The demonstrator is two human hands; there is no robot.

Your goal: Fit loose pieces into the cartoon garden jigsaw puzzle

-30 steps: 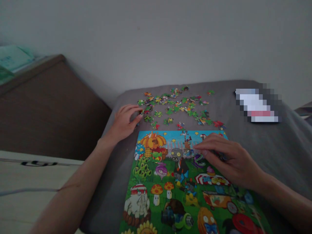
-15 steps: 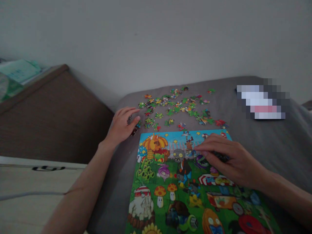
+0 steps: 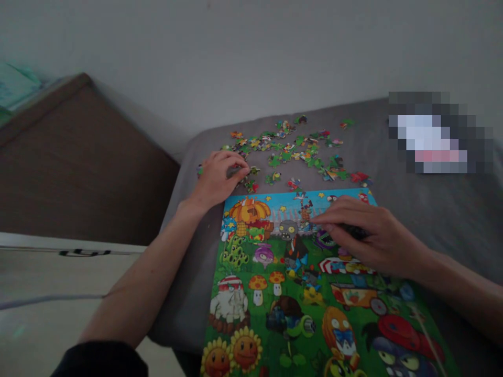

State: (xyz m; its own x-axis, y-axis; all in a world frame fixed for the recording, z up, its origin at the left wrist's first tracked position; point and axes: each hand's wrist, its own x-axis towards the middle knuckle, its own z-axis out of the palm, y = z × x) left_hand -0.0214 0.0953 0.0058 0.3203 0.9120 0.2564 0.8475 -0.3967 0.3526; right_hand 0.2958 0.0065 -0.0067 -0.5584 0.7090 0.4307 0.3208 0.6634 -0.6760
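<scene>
My left hand (image 3: 218, 178) is over the left side of the loose puzzle pieces (image 3: 291, 149). Its fingers are bent and the thumb tip meets the forefinger; whatever may be between them is hidden. A green puzzle piece (image 3: 254, 170) lies right beside those fingertips. On the upper right of the cartoon puzzle picture (image 3: 251, 256) rests my right hand (image 3: 365, 235), its fingers pressed together and pointing left at the fence. Thumb and forefinger are closed there too, and I cannot make out anything in them. Part of the picture is covered by this hand.
The pieces and picture lie on a grey cloth surface (image 3: 176, 293) against a pale wall. A pixelated phone-like object (image 3: 432, 139) is at the far right. To the left stand a brown wooden panel (image 3: 86, 162) and a pale drawer front (image 3: 47, 324), with a cable (image 3: 51, 301) across it.
My left hand has moved right, further over the loose pieces, and its fingers have drawn in toward the thumb. The right hand has barely moved on the picture. The view has tilted down slightly.
</scene>
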